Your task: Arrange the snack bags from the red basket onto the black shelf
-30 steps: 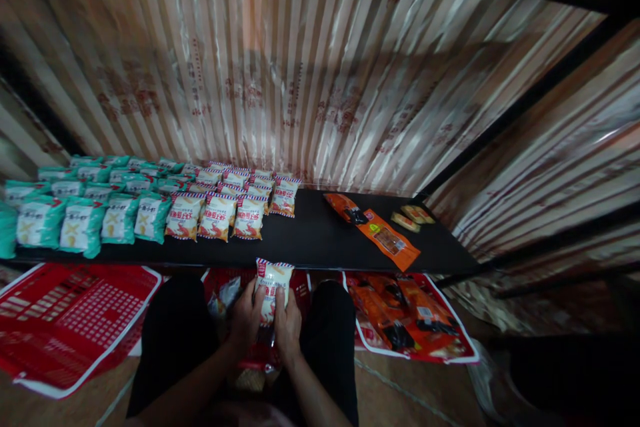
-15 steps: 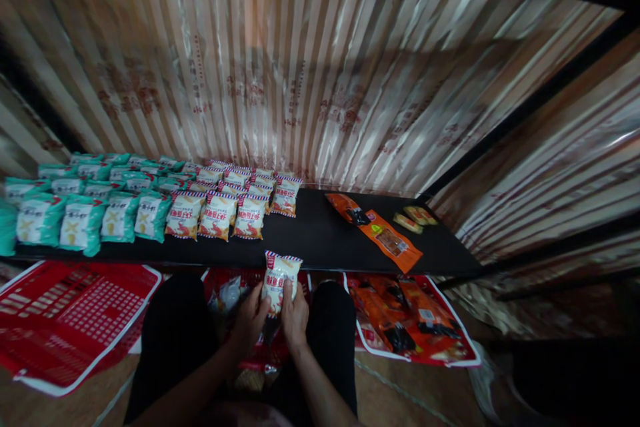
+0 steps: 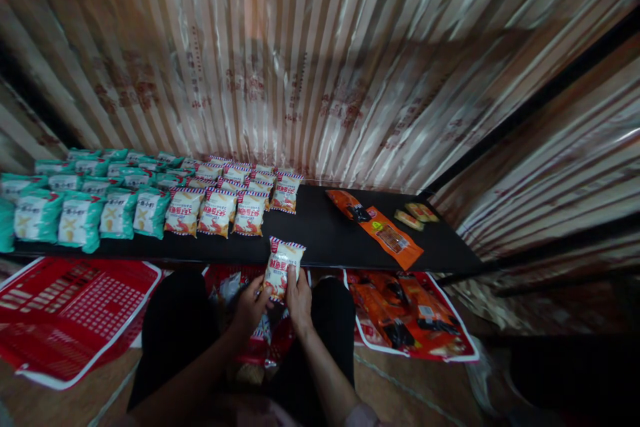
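Between my two hands I hold a white-and-orange snack bag (image 3: 284,265), upright at the front edge of the black shelf (image 3: 320,240). My left hand (image 3: 253,300) pinches its lower left side, and my right hand (image 3: 299,295) grips the right side with the thumb on its front. Matching snack bags (image 3: 217,212) stand in rows on the shelf, left of the held one. Further left are rows of teal snack bags (image 3: 80,221). A red basket (image 3: 280,347) with packets in it sits below my hands, partly hidden by them.
On the shelf's right lie orange packets (image 3: 395,237) and small yellow packets (image 3: 417,215). A red basket (image 3: 470,347) of orange packets stands at right below the shelf, and another red basket (image 3: 100,307) at left. A striped curtain (image 3: 310,80) hangs behind.
Both hands have lifted the snack bag slightly up and to the right, towards the shelf's front edge. The bags on the shelf have stayed in place.
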Available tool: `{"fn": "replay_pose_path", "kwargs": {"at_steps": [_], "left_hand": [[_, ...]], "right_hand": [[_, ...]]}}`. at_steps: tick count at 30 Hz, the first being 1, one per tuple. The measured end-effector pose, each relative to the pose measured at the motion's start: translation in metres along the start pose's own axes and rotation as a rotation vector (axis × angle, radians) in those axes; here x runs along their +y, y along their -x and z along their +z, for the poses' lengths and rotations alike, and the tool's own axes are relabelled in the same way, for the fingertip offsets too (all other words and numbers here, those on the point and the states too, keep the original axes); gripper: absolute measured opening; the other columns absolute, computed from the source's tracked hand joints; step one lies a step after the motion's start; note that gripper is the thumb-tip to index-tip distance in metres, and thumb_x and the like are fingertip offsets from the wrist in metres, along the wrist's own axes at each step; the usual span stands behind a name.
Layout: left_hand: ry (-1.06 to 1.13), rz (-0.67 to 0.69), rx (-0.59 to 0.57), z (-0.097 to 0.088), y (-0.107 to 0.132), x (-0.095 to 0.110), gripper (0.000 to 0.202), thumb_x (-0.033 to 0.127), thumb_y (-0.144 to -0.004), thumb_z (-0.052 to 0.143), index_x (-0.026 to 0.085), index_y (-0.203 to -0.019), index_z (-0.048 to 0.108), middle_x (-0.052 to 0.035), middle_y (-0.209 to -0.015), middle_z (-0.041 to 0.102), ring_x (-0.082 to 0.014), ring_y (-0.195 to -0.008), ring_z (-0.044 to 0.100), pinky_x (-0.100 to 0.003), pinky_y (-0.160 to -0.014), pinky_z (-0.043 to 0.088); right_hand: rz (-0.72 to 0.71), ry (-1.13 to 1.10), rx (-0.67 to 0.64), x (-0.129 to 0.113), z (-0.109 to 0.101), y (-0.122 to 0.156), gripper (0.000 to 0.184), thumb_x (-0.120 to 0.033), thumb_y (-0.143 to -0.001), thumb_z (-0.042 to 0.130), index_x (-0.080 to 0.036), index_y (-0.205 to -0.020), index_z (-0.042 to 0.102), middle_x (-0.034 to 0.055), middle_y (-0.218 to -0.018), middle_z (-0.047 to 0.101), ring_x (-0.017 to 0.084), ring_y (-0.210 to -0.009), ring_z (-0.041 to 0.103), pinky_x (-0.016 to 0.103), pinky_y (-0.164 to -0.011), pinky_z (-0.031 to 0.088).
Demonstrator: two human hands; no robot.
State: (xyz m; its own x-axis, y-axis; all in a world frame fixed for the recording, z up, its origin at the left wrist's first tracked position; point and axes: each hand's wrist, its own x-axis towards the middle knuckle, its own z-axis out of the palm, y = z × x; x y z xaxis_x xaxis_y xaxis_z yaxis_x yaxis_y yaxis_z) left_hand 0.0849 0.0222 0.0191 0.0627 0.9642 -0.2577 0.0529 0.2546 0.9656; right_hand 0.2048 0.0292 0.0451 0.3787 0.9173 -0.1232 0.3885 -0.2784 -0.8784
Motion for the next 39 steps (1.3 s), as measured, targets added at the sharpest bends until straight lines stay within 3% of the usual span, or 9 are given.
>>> {"fn": "replay_pose_path", "kwargs": {"at_steps": [4, 7, 12, 19, 24, 29, 34, 39], "left_hand": [[-0.010, -0.020, 0.033, -0.002, -0.008, 0.002, 0.061, 0.050, -0.069, 0.048, 0.009, -0.113, 0.054, 0.0020, -0.050, 0.057, -0.0128, -0.043, 0.051, -0.023, -0.043, 0.037], [0.017, -0.019, 0.066, -0.003, -0.013, 0.005, 0.064, 0.051, -0.067, 0.051, 0.008, -0.114, 0.054, 0.0000, -0.057, 0.061, -0.0130, -0.045, 0.054, -0.023, -0.042, 0.037], [0.077, 0.002, 0.100, 0.000, -0.019, 0.012, 0.060, 0.049, -0.067, 0.056, 0.010, -0.113, 0.057, -0.0008, -0.060, 0.064, -0.0129, -0.049, 0.057, -0.022, -0.043, 0.041], [0.027, 0.022, 0.082, 0.007, -0.032, 0.009, 0.057, 0.047, -0.070, 0.055, 0.009, -0.113, 0.057, 0.0008, -0.054, 0.061, -0.0107, -0.041, 0.052, -0.020, -0.038, 0.038], [0.025, 0.024, 0.029, 0.006, -0.040, 0.012, 0.061, 0.053, -0.067, 0.058, 0.010, -0.110, 0.059, -0.0043, -0.069, 0.067, -0.0133, -0.053, 0.059, -0.023, -0.046, 0.044], [-0.001, 0.026, -0.011, 0.004, -0.044, 0.022, 0.061, 0.053, -0.069, 0.056, 0.009, -0.111, 0.059, -0.0030, -0.063, 0.065, -0.0151, -0.056, 0.059, -0.025, -0.052, 0.046], [-0.178, 0.131, 0.027, 0.006, -0.053, 0.027, 0.044, 0.041, -0.077, 0.047, 0.014, -0.108, 0.062, -0.0028, -0.070, 0.065, -0.0131, -0.053, 0.057, -0.025, -0.055, 0.046], [-0.431, 0.309, 0.128, 0.005, -0.063, 0.032, 0.033, 0.031, -0.078, 0.047, 0.016, -0.101, 0.066, -0.0072, -0.087, 0.064, -0.0182, -0.079, 0.061, -0.029, -0.075, 0.047]], "right_hand": [[-0.017, -0.102, -0.080, -0.004, -0.005, -0.004, 0.049, -0.057, -0.083, 0.035, -0.017, -0.096, 0.060, 0.0075, -0.084, 0.068, 0.020, -0.078, 0.061, 0.028, -0.070, 0.043], [-0.040, -0.192, -0.177, -0.006, -0.010, -0.006, 0.043, -0.054, -0.082, 0.043, -0.019, -0.101, 0.059, 0.0066, -0.091, 0.068, 0.020, -0.085, 0.061, 0.029, -0.074, 0.044], [-0.078, -0.300, -0.268, -0.008, -0.015, -0.012, 0.045, -0.049, -0.075, 0.056, -0.016, -0.106, 0.056, 0.0072, -0.094, 0.068, 0.021, -0.085, 0.062, 0.030, -0.074, 0.047], [-0.102, -0.309, -0.255, -0.008, -0.020, -0.024, 0.045, -0.049, -0.076, 0.056, -0.014, -0.104, 0.057, 0.0082, -0.093, 0.068, 0.021, -0.084, 0.062, 0.031, -0.075, 0.047], [-0.098, -0.274, -0.212, -0.004, -0.018, -0.034, 0.043, -0.050, -0.075, 0.055, -0.015, -0.100, 0.057, 0.0073, -0.090, 0.068, 0.021, -0.082, 0.061, 0.030, -0.074, 0.047], [-0.094, -0.320, -0.211, -0.009, -0.020, -0.042, 0.043, -0.049, -0.074, 0.056, -0.015, -0.100, 0.057, 0.0069, -0.088, 0.068, 0.020, -0.078, 0.062, 0.030, -0.071, 0.048], [-0.087, -0.319, -0.172, -0.020, -0.023, -0.049, 0.043, -0.049, -0.071, 0.058, -0.015, -0.096, 0.059, 0.0075, -0.087, 0.069, 0.021, -0.076, 0.063, 0.031, -0.070, 0.049], [-0.089, -0.302, -0.171, -0.021, -0.023, -0.061, 0.042, -0.050, -0.070, 0.058, -0.015, -0.094, 0.060, 0.0068, -0.085, 0.070, 0.021, -0.076, 0.063, 0.031, -0.070, 0.050]]}}
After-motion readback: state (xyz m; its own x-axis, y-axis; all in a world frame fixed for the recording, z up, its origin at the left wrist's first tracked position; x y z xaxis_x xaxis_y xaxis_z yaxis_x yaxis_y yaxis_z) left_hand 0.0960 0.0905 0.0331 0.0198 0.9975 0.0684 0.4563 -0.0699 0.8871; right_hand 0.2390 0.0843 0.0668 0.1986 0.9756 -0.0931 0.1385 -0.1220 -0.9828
